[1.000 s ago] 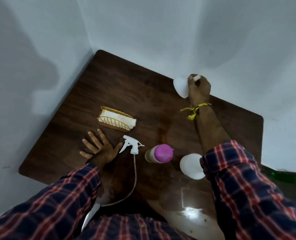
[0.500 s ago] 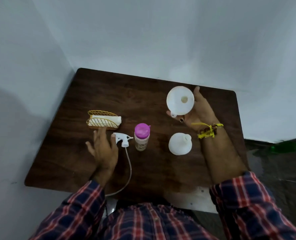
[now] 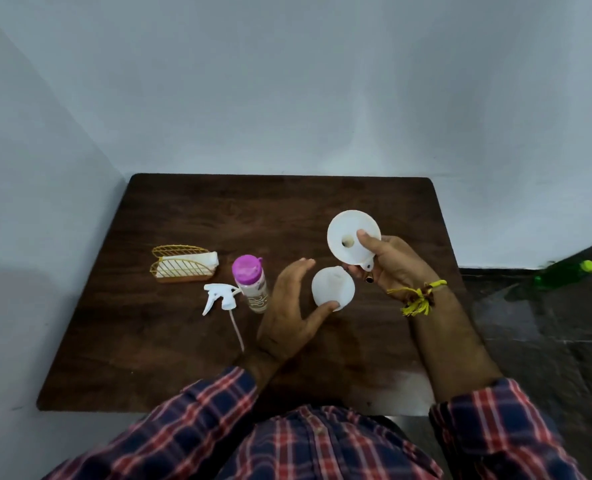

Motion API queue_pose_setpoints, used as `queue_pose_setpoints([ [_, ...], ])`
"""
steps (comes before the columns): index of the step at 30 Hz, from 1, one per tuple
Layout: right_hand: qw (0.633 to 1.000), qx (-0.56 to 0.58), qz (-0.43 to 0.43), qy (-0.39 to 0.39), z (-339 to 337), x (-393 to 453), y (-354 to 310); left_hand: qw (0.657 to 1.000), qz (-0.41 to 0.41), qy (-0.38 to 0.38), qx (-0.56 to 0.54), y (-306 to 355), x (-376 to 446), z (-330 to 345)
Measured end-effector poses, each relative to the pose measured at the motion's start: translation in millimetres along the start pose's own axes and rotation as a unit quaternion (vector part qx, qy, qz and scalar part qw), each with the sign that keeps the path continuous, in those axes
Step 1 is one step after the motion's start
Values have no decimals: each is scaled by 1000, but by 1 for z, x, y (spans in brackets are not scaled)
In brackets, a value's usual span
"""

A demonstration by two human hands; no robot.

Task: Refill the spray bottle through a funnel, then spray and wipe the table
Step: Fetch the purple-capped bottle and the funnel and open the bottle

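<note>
Mostly seen from above, the white spray bottle [image 3: 332,287] stands w/o its head toward the right of the table [image 3: 183,358], roughly mid-depth; its body is foreshortened, neck hard to make out. Left hand [image 3: 292,313] is cupped round it, thumb touching its near side, fingers [image 3: 303,265] relaxed and apart from it. Right hand [image 3: 396,265] grips the white funnel [image 3: 353,237] above, just beyond the bottle, thumb inside the cone; spout hidden behind the cone. Trigger head [image 3: 221,297] w/ dip tube lies left of a pink-capped bottle [image 3: 251,284], whose label print is too small to read. Gold wire holder [image 3: 182,265] w/ white napkins sits nearer the left edge. Green bottle [image 3: 564,273] on the floor is blurred.
</note>
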State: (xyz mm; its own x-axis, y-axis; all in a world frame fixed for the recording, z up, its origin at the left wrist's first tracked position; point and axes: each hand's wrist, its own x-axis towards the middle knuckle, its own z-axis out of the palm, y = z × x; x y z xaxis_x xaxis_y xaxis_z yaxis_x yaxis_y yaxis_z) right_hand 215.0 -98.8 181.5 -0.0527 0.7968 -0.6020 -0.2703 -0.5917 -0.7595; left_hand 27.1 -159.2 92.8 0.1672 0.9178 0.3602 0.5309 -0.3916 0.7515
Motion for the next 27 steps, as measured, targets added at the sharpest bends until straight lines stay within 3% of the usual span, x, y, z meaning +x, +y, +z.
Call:
queue_pose_setpoints([
  [4,999,-33,-6,25,-18,6,9,978,-159,-137,-13,-17,22,27],
  [8,996,-79,7,45,-29,7,14,956,-198,-213,23,-41,36,49],
  [16,982,-173,0,69,-23,20,24,968,-183,-171,9,-44,36,58],
  [21,928,-349,-32,128,-10,36,39,968,-174,-177,21,-40,34,60],
  [27,899,-414,-57,130,-13,44,37,966,-176,-188,13,-46,31,59],
])
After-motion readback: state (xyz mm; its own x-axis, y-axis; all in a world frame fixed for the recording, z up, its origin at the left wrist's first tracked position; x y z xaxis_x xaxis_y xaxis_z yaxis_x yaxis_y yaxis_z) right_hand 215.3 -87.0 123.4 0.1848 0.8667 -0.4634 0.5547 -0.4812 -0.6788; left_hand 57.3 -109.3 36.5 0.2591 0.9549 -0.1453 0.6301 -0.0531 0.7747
